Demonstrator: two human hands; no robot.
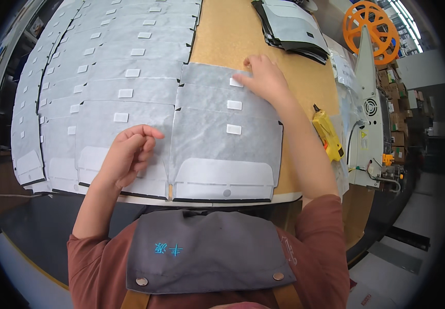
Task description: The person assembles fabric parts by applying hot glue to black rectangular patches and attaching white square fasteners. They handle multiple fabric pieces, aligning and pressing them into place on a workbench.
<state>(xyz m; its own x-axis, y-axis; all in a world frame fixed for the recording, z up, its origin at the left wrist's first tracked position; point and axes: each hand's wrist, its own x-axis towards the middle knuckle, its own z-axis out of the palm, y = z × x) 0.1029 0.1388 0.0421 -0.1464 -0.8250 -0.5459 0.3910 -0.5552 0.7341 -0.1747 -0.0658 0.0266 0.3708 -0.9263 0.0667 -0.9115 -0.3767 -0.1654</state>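
Note:
Rows of overlapping grey sheet panels cover the table, each bearing a small white rectangular patch. My right hand (266,80) reaches over the far end of the right-hand row, thumb and fingers apart. Its thumb tip is at the farthest white patch (236,82) there; whether it presses on it I cannot tell. Two more patches lie nearer on the same row, one on the front grey panel (222,147). My left hand (132,154) hovers over the neighbouring row with its fingers curled in. Anything between those fingers is hidden or too small to make out.
A stack of grey and black panels (294,28) lies at the far right of the tan tabletop (222,38). A yellow hand tool (326,135) rests at the right edge. Beyond stand a pale machine (364,149) and an orange spoked reel (372,31).

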